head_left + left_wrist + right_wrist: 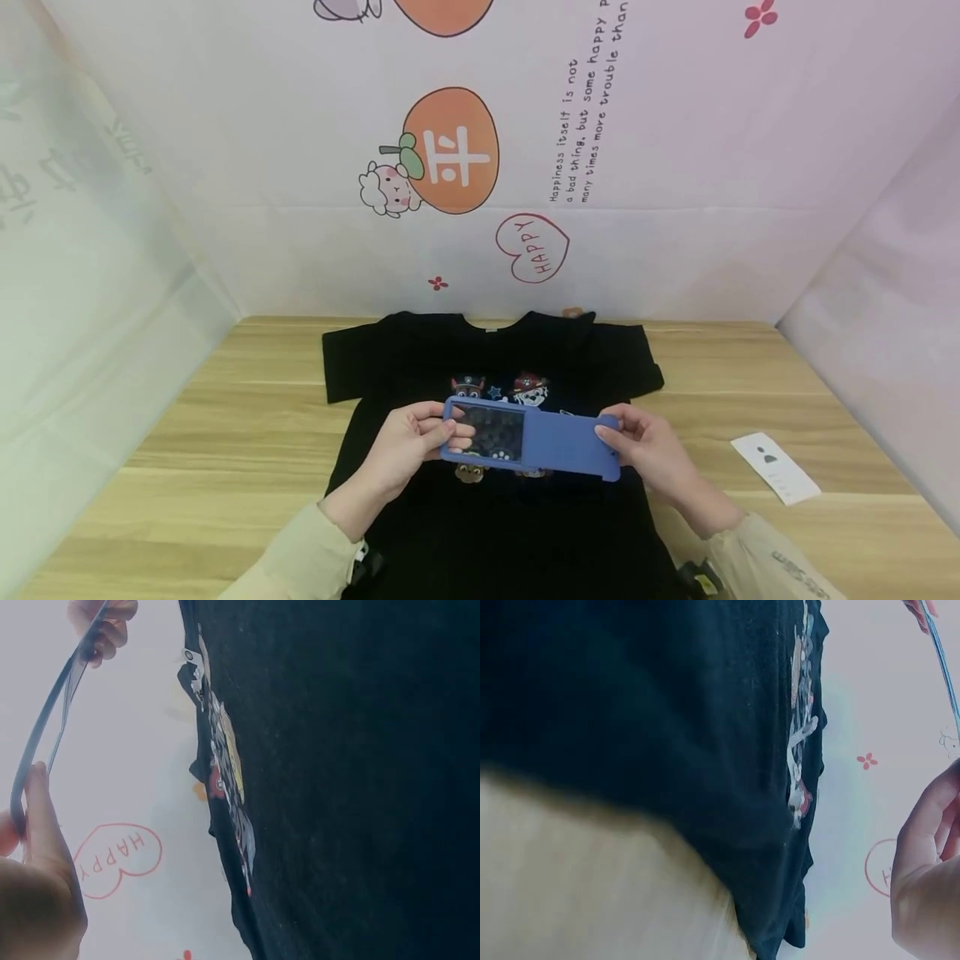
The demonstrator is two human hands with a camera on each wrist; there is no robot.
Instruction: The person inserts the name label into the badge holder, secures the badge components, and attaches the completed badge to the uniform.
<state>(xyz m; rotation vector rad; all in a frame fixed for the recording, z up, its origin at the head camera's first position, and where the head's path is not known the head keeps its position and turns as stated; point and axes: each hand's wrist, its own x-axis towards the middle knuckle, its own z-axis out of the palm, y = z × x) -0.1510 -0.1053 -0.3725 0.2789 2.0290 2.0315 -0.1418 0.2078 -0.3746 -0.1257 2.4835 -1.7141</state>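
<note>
A blue badge holder with a clear window is held level above a black T-shirt. My left hand pinches its left end, thumb in front, and several of its fingers show through the window. At the other end, my right hand grips the corner of the solid blue part between thumb and fingers. Seen almost edge-on in the left wrist view, the holder has two thin layers that spread apart in the middle. The shirt lies flat with cartoon dog faces printed on its chest, partly hidden behind the holder.
To the right of the shirt, a white card with a dark person icon lies on the wooden table. White printed sheeting forms a wall behind the table and along both sides.
</note>
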